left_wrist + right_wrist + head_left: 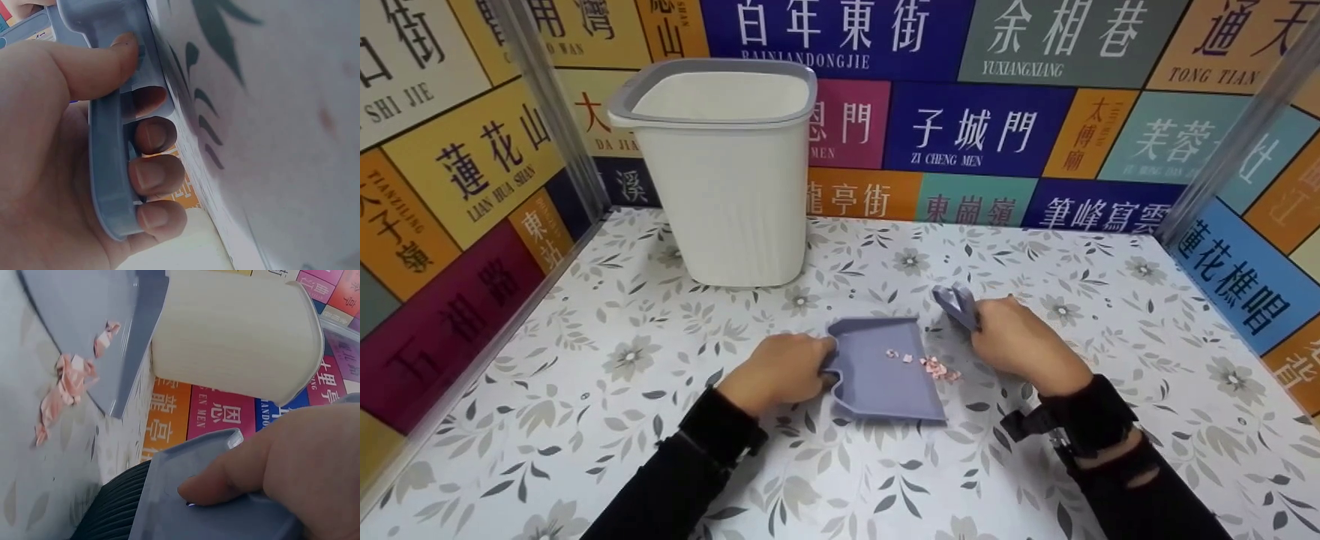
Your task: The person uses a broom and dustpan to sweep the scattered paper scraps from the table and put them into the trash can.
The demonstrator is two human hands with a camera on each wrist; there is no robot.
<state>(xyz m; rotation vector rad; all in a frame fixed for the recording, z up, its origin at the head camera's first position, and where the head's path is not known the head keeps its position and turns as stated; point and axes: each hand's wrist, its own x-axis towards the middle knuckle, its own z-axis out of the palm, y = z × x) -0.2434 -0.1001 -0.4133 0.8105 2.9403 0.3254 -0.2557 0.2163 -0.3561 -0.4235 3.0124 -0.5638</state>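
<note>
My left hand [784, 367] grips the handle of a grey-purple dustpan [877, 390], which lies on the table with its front edge toward the right. In the left wrist view, fingers curl round the looped handle [107, 163] and the thumb presses on top. Small pink paper scraps [936, 367] straddle that front edge, some on the pan and some on the cloth. To their upper right, my right hand [1020, 341] holds a matching hand brush [956, 304]. Dark bristles [115, 500] show in the right wrist view, apart from the scraps, with the thumb on the brush's back.
A tall white bin [727, 195] with a grey rim stands upright at the back left, its top uncovered. The table wears a leaf-patterned cloth [607, 442]. Panels with colourful street-name signs [979, 124] enclose the back and both sides.
</note>
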